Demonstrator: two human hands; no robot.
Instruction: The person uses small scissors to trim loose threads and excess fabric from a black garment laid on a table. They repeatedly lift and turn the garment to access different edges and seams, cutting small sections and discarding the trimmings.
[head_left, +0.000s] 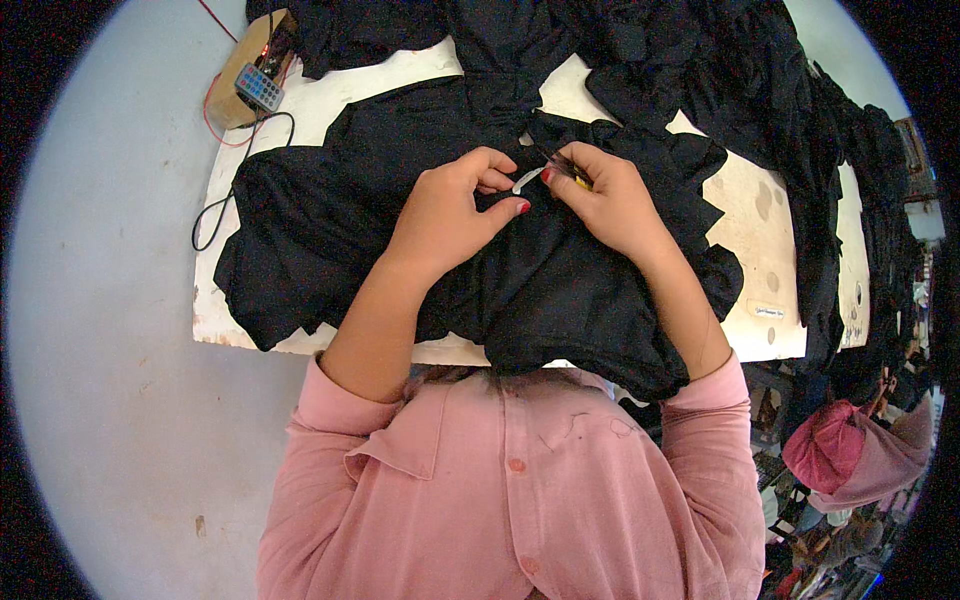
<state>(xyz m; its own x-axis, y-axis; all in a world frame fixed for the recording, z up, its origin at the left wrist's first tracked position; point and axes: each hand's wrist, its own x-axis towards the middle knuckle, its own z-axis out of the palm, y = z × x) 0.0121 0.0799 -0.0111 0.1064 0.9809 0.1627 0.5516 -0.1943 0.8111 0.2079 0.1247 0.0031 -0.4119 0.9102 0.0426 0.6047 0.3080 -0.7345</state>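
Observation:
A black cloth garment lies spread and rumpled in front of me. Near its upper middle, a small white label shows between my two hands. My right hand grips a small dark tool with a yellow part, probably thread snips; its fingers hide most of it. The right thumb is beside the label's upper end. My left hand rests at the garment with curled fingers, its thumb just below the label's lower end. Whether black cloth is pinched in the left fingers cannot be made out.
More black garments lie along the far and right sides of the pale table. At the far left stand a cardboard box, a small remote control and a looped black cable. Another person is at the right.

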